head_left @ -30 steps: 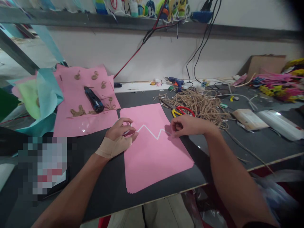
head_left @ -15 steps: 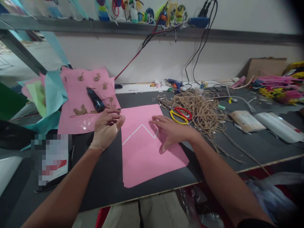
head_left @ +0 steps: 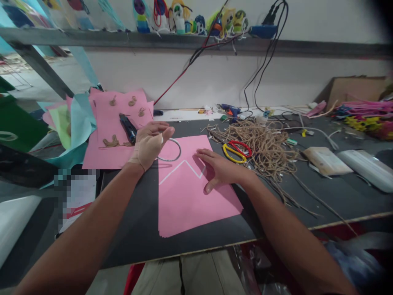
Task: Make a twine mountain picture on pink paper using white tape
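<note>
A pink paper sheet (head_left: 190, 200) lies on the dark table (head_left: 138, 229) in front of me, with a white zigzag strip (head_left: 181, 167) stuck across its upper part. My right hand (head_left: 219, 169) rests flat on the sheet's right side, fingers stretched out, just right of the zigzag. My left hand (head_left: 151, 144), wrapped in a beige bandage, is lifted over the sheet's top left corner. It pinches a thin pale strip (head_left: 175, 152) that curls away in a loop above the paper.
A tangle of brown twine (head_left: 264, 143) and red-and-yellow scissors (head_left: 237, 150) lie right of the sheet. More pink sheets (head_left: 104, 157) with twine shapes and a black tool (head_left: 128, 127) sit at the left. A blue glue gun (head_left: 229, 109), cables and a white tube (head_left: 365, 166) lie beyond.
My left hand rose and drew back to the upper left, pulling a thin strip off into a loop. My right hand went from pinching the zigzag's end to lying flat on the paper.
</note>
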`<action>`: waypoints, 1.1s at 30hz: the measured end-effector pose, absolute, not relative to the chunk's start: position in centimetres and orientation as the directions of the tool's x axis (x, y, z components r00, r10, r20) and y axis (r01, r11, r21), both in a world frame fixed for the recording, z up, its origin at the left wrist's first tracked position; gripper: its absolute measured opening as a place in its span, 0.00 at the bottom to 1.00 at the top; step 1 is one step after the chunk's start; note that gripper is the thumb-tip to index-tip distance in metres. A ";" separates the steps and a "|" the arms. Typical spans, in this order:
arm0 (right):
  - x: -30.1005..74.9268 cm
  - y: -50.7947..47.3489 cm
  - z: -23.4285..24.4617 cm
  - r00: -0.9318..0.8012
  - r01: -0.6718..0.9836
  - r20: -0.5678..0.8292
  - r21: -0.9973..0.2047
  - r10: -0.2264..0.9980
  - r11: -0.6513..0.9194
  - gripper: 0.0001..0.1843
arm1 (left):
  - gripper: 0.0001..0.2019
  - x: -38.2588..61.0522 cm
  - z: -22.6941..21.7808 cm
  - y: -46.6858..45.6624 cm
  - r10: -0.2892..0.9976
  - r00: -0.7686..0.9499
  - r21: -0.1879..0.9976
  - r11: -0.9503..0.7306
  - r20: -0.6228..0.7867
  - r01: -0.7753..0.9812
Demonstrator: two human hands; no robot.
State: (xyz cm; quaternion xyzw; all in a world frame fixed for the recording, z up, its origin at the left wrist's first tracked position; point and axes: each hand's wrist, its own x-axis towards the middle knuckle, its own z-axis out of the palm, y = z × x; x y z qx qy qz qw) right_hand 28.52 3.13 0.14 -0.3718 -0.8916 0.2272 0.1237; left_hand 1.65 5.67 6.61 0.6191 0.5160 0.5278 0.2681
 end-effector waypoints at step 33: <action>27.6 4.1 0.9 -0.403 0.691 0.293 -0.524 0.867 0.498 0.12 | 0.19 0.1 7.1 10.2 0.933 0.361 0.869 -0.185 0.008 0.459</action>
